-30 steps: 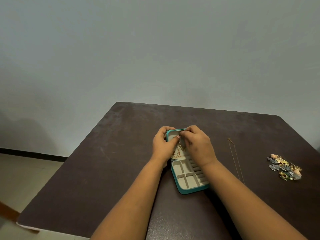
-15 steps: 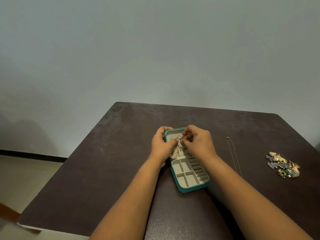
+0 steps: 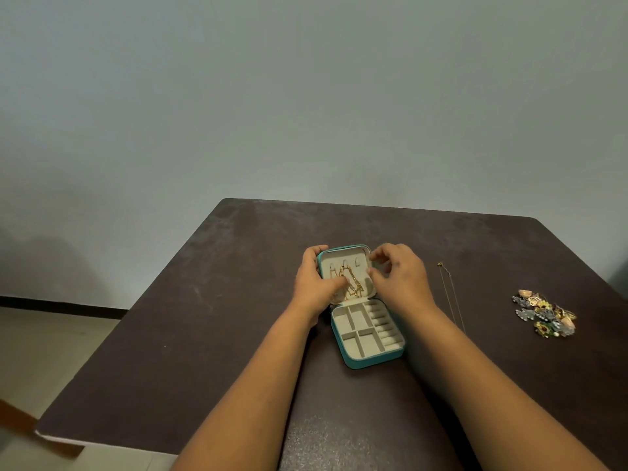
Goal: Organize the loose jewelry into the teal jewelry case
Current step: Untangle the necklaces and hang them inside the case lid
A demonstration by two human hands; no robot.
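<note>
since the earlier frame my right hand (image 3: 399,280) has lifted off the lid, fingers loosely curled, empty. teal jewelry case (image 3: 360,307) lies open mid-table; left hand (image 3: 314,283) grips its lid, thumb pressing the gold chain (image 3: 351,283). thin necklace (image 3: 450,294) and charm pile (image 3: 547,312) remain outside.

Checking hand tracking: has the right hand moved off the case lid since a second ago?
Yes. The right hand has drawn rightward off the teal case lid, uncovering its hooks.

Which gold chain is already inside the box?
The thicker gold chain, hanging in the lid of the teal jewelry case. The thin gold necklace lies stretched out on the table.
</note>
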